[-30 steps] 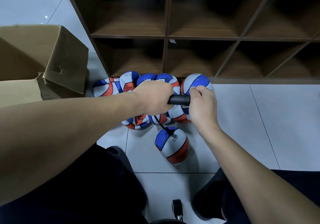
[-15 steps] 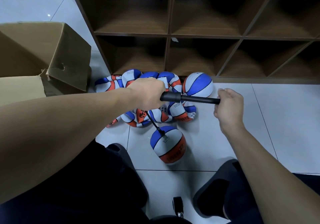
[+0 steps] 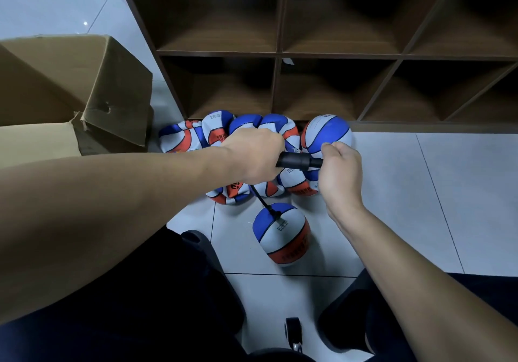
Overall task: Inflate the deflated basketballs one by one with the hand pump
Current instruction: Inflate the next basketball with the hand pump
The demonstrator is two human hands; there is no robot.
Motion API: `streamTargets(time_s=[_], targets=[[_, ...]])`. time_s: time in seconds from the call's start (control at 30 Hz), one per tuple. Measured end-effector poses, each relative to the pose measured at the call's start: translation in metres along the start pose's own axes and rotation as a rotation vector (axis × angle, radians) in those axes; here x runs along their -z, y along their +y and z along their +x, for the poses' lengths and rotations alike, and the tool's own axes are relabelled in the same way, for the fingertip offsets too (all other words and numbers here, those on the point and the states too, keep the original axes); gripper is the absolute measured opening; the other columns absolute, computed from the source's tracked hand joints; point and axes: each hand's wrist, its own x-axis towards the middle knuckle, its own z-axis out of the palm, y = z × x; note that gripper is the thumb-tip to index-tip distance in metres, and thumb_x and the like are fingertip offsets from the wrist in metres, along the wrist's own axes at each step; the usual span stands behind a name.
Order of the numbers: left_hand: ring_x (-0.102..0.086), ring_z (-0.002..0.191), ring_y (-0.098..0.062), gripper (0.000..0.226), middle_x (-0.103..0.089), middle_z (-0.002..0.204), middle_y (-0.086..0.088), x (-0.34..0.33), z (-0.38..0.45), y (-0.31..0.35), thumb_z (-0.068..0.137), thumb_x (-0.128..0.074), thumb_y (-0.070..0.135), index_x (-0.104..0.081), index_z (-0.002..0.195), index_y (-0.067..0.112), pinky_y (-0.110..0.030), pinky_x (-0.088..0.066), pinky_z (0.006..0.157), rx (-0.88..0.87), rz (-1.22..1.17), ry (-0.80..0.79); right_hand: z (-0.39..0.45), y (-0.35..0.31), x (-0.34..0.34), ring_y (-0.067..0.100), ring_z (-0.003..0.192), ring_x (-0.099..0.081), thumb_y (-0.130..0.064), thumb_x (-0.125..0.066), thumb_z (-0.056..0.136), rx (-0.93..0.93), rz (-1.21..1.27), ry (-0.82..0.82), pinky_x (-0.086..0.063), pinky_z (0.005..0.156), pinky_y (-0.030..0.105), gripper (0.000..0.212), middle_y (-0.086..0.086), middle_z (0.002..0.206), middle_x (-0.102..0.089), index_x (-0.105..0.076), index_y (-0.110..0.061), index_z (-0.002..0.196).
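Head view, floor-level scene, listed item by item.

Hand pump [image 3: 298, 161]: black cylinder, held roughly level above the pile of balls. The barrel is gripped by the left hand [image 3: 253, 157], fingers curled round it. The handle end is enclosed by the right hand [image 3: 339, 171], fingers wrapped round it and drawn up close against the barrel, so that little or no rod is seen between the two hands.

Hose [image 3: 260, 199]: thin, black, run down from under the left hand to the valve of the ball below.

Basketball under inflation [image 3: 283, 235]: blue, white and orange panels, set on the tiled floor [image 3: 420, 199] between the person's knees, apart from the pile, partly rounded, the hose fitted at its upper left.

Deflated basketballs [image 3: 224, 137]: several, same colours, crumpled and heaped against the foot of the shelf, partly hidden by the hands.

Round basketball [image 3: 328, 133]: full in shape, at the right end of the pile, touching the shelf base.

Shelf unit [image 3: 277, 53]: dark wood, open square compartments.

Cardboard box [image 3: 70, 81]: open, flaps raised, at the left, just beside the shelf.

Castor wheel [image 3: 293, 331]: small, black, at the bottom edge between the legs.
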Motion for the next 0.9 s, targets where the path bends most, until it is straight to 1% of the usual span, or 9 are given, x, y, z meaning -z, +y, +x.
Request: streamTargets(time_s=[0.1, 0.23, 0.37, 0.43, 0.5, 0.63, 0.77, 0.83, 0.9], targets=[[-0.052, 0.059, -0.017, 0.021, -0.058, 0.072, 0.0, 0.0, 0.002, 0.002, 0.097, -0.058, 0.025, -0.051, 0.077, 0.026, -0.029, -0.034, 0.051, 0.0, 0.0, 0.015, 0.002, -0.002, -0.006, 0.021, 0.063, -0.024, -0.017, -0.05, 0.099, 0.019, -0.018, -0.004, -0.023, 0.058, 0.036, 0.042, -0.006, 0.061, -0.025, -0.026, -0.023, 0.065], [-0.057, 0.06, -0.018, 0.014, -0.063, 0.072, 0.0, -0.001, 0.005, 0.004, 0.096, -0.058, 0.026, -0.061, 0.083, 0.023, -0.031, -0.04, 0.051, -0.009, 0.01, 0.016, 0.0, -0.002, -0.011, 0.022, 0.065, -0.03, -0.021, -0.051, 0.097, 0.034, -0.027, -0.015, -0.03, 0.06, 0.036, 0.038, -0.004, 0.063, -0.03, -0.031, -0.023, 0.065], [-0.058, 0.061, -0.017, 0.014, -0.061, 0.071, 0.001, 0.003, 0.01, 0.002, 0.097, -0.061, 0.028, -0.062, 0.084, 0.023, -0.03, -0.039, 0.052, -0.04, -0.008, 0.022, 0.006, -0.005, -0.006, 0.025, 0.066, -0.039, -0.031, -0.051, 0.096, 0.048, -0.041, -0.066, -0.034, 0.06, 0.038, 0.035, 0.0, 0.067, -0.035, -0.035, -0.023, 0.065], [-0.058, 0.061, -0.017, 0.015, -0.06, 0.071, 0.003, 0.004, 0.012, 0.0, 0.098, -0.061, 0.03, -0.062, 0.085, 0.023, -0.03, -0.039, 0.053, -0.066, -0.028, 0.032, 0.008, -0.009, 0.0, 0.021, 0.062, -0.037, -0.029, -0.053, 0.099, 0.075, -0.079, -0.088, -0.033, 0.056, 0.032, 0.041, -0.006, 0.062, -0.033, -0.035, -0.024, 0.062], [-0.057, 0.06, -0.017, 0.016, -0.06, 0.07, 0.002, 0.001, 0.01, -0.004, 0.098, -0.062, 0.029, -0.061, 0.082, 0.024, -0.03, -0.037, 0.052, -0.066, -0.04, 0.021, 0.012, -0.007, 0.012, 0.018, 0.056, -0.031, -0.022, -0.055, 0.1, 0.057, -0.09, -0.081, -0.028, 0.05, 0.028, 0.042, -0.008, 0.058, -0.03, -0.032, -0.02, 0.064], [-0.062, 0.063, -0.022, 0.022, -0.064, 0.074, -0.002, -0.007, 0.009, -0.027, 0.096, -0.062, 0.034, -0.06, 0.076, 0.026, -0.033, -0.045, 0.053, -0.02, -0.041, -0.031, 0.025, 0.001, 0.048, 0.021, 0.054, -0.026, -0.026, -0.057, 0.089, -0.065, -0.014, -0.018, -0.021, 0.054, 0.038, 0.033, 0.001, 0.058, -0.029, -0.04, -0.023, 0.061], [-0.06, 0.061, -0.023, 0.034, -0.062, 0.068, -0.002, -0.01, 0.009, -0.042, 0.101, -0.059, 0.044, -0.06, 0.074, 0.024, -0.035, -0.044, 0.054, -0.011, -0.07, -0.028, 0.031, -0.003, 0.062, 0.018, 0.05, -0.022, -0.026, -0.055, 0.094, -0.045, -0.007, -0.021, -0.018, 0.051, 0.033, 0.034, 0.002, 0.059, -0.026, -0.037, -0.023, 0.066], [-0.06, 0.061, -0.022, 0.036, -0.062, 0.069, -0.001, -0.01, 0.011, -0.04, 0.101, -0.06, 0.047, -0.058, 0.073, 0.024, -0.033, -0.041, 0.054, -0.006, -0.057, 0.005, 0.029, -0.003, 0.058, 0.021, 0.056, -0.022, -0.027, -0.054, 0.09, -0.026, -0.021, 0.007, -0.019, 0.053, 0.04, 0.034, 0.001, 0.06, -0.025, -0.032, -0.022, 0.065], [-0.061, 0.062, -0.022, 0.034, -0.063, 0.069, -0.001, -0.009, 0.012, -0.035, 0.099, -0.062, 0.045, -0.058, 0.074, 0.024, -0.033, -0.041, 0.053, -0.002, -0.053, 0.018, 0.023, -0.004, 0.048, 0.027, 0.064, -0.024, -0.026, -0.052, 0.085, -0.021, -0.03, 0.06, -0.023, 0.054, 0.048, 0.03, 0.007, 0.066, -0.025, -0.029, -0.018, 0.068]])
